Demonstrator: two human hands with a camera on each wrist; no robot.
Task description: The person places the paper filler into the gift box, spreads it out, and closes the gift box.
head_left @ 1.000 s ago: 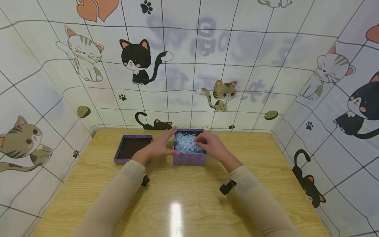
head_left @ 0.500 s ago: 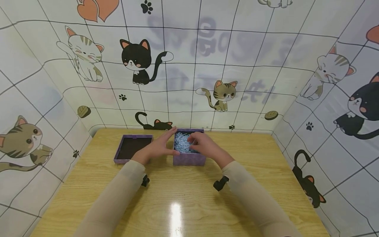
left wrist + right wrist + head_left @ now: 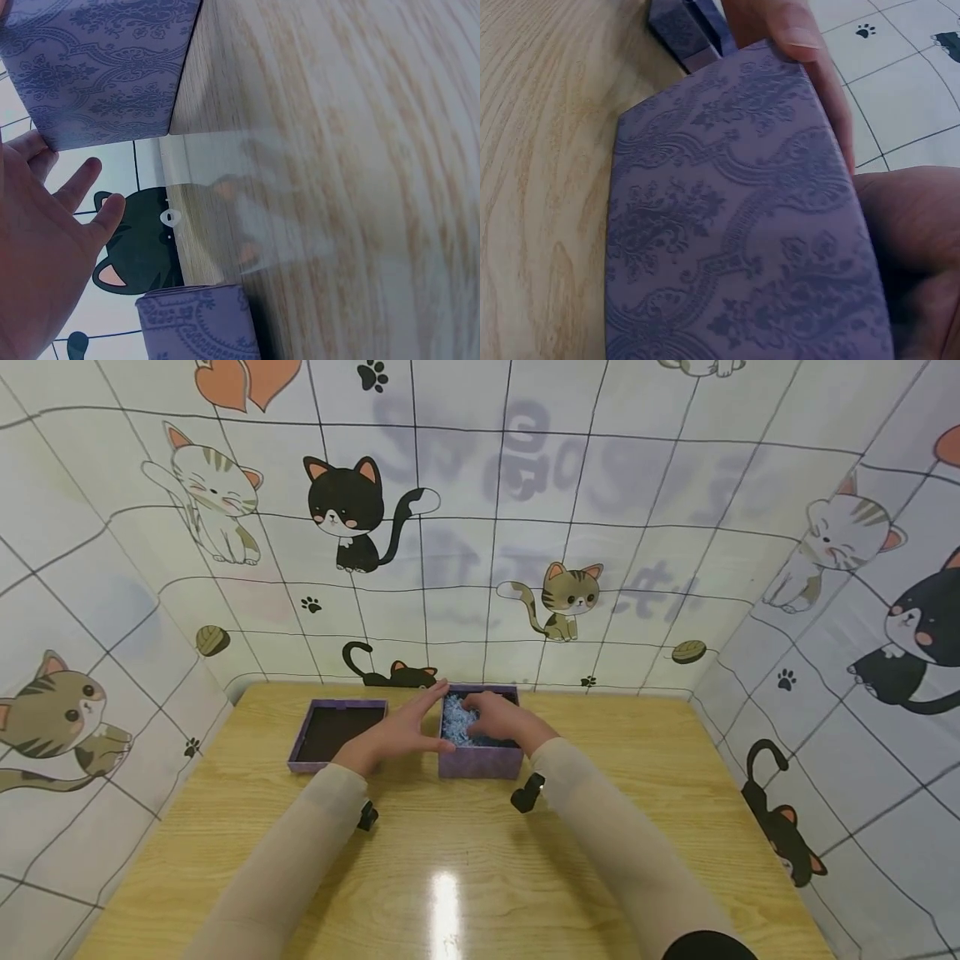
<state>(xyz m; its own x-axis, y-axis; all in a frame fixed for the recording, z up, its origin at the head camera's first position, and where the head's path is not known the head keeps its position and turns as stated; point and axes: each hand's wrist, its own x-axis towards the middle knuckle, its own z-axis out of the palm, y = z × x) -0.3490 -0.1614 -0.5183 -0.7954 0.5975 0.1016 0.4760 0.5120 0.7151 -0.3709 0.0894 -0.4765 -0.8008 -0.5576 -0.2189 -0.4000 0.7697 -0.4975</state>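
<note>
While left grip [image 3: 397,733], fingers apart, touched purple box [image 3: 480,763] | right grip [image 3: 506,718] sat at box's blue shreds [image 3: 455,722], closure unclear | lid [image 3: 337,729] lay left

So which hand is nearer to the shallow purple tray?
Left. The left hand is beside the tray, between it and the deeper purple box; the right hand is farther off, at the blue shreds inside the box.

Right grip [image 3: 504,717] hides some blue shreds [image 3: 456,724]; left grip [image 3: 397,732] covers part of shallow lid [image 3: 335,737].
</note>
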